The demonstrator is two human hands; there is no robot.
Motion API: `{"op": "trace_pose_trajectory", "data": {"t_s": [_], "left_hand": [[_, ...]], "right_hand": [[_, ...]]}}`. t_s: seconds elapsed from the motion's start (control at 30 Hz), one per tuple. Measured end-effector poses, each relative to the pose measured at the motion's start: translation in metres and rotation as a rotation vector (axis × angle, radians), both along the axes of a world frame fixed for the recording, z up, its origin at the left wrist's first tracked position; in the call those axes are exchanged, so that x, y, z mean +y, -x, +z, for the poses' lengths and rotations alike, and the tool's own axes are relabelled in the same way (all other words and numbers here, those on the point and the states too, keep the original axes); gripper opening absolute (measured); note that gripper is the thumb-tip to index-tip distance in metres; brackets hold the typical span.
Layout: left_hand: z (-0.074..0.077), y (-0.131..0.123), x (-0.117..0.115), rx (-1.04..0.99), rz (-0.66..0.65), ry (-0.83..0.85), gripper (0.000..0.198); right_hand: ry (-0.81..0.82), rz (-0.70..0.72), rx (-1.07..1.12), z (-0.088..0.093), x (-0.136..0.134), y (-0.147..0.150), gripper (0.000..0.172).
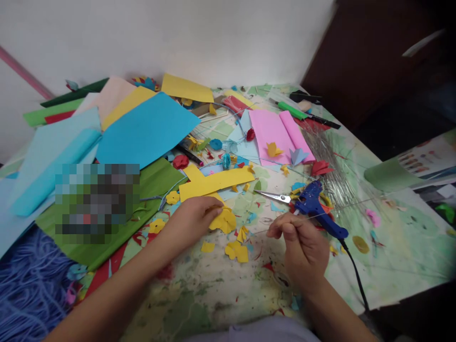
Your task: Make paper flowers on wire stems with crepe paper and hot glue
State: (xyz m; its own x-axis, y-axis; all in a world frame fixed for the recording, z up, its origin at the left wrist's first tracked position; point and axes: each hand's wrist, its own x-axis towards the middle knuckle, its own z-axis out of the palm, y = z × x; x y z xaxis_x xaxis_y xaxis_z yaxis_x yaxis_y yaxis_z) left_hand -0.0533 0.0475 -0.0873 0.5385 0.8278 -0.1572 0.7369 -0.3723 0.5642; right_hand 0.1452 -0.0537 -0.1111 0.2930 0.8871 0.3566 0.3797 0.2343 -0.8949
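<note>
My left hand [194, 218] pinches the edge of a yellow paper flower [225, 221] over the middle of the table. To the right, my right hand [304, 251] is closed with thumb and fingers together on a thin wire [347, 207], which runs out toward the right. Cut yellow paper pieces [236, 251] lie between the two hands. Beyond my left hand is a yellow paper strip [221, 180]. A blue glue gun [315, 206] rests just past my right hand, beside scissors [276, 195] with their blades pointing left.
Sheets of blue paper [149, 128] and green paper [78, 237] cover the left side, near blue yarn [32, 289]. Pink paper [270, 135] lies at the back. A bundle of thin wires [331, 166] spreads on the right. The glue gun's black cord [356, 275] crosses the right edge.
</note>
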Motion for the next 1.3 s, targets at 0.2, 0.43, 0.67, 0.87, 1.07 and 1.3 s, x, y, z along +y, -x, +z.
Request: {"op": "trace_pose_trajectory", "data": {"t_s": [0.2,0.43,0.67,0.87,1.07,1.3], "left_hand": [[0.004,-0.011,-0.015,-0.138,0.073,-0.060,0.024],[-0.005,-0.027,-0.032,-0.311,0.023,0.286,0.021],[-0.003,-0.028,-0.037,-0.356,0.002,0.290,0.022],[-0.003,-0.029,-0.039,-0.364,-0.002,0.255,0.020],[-0.006,-0.029,-0.039,-0.445,0.027,0.289,0.019],[-0.002,-0.031,-0.046,-0.639,0.173,0.397,0.018]], "right_hand": [[-0.147,0.085,0.043,0.002,-0.003,0.006,0.021],[-0.193,0.324,-0.196,0.013,-0.004,0.012,0.018],[-0.184,0.300,-0.245,0.013,-0.001,0.013,0.019],[-0.186,0.321,-0.226,0.014,-0.002,0.014,0.019],[-0.199,0.285,-0.305,0.010,-0.001,0.014,0.018],[-0.033,0.181,-0.323,-0.003,-0.002,0.017,0.016]]}}
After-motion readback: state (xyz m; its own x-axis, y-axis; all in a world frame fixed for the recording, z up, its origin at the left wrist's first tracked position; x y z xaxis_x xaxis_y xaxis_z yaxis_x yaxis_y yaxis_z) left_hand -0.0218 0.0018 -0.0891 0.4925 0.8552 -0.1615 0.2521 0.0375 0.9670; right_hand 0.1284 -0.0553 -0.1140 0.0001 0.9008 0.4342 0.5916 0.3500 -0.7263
